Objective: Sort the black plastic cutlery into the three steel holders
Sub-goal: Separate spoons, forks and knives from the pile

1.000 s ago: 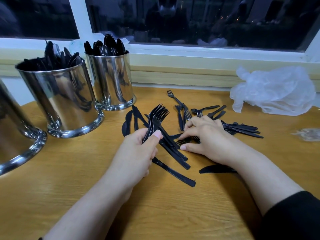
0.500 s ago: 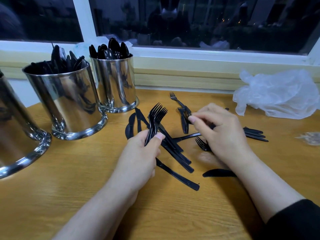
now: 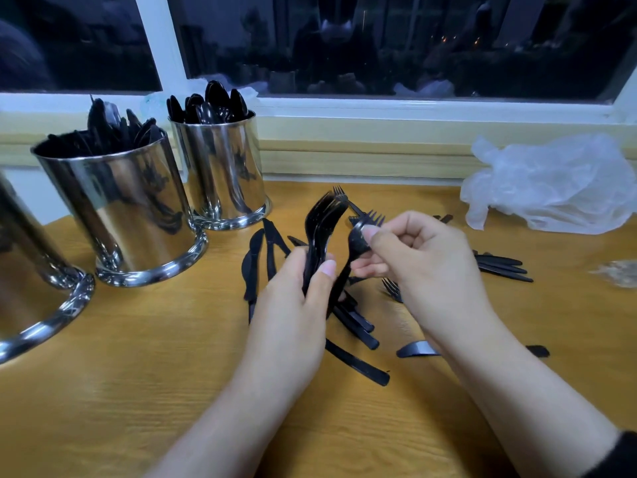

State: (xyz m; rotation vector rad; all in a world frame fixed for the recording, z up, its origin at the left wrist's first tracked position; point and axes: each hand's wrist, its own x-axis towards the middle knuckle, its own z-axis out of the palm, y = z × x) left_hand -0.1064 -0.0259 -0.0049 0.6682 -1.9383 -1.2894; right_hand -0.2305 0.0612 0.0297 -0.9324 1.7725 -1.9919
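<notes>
The left hand (image 3: 296, 298) grips a bunch of forks (image 3: 322, 232) upright above the bench (image 3: 138, 391), while just beside it the right hand (image 3: 424, 263) pinches one fork (image 3: 358, 241)

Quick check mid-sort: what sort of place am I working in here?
Likely a café or canteen prep spot at night: a wooden table against a dark window, with steel holders of disposable cutlery.

No readable text, labels, brands or numbers anywhere.
</notes>
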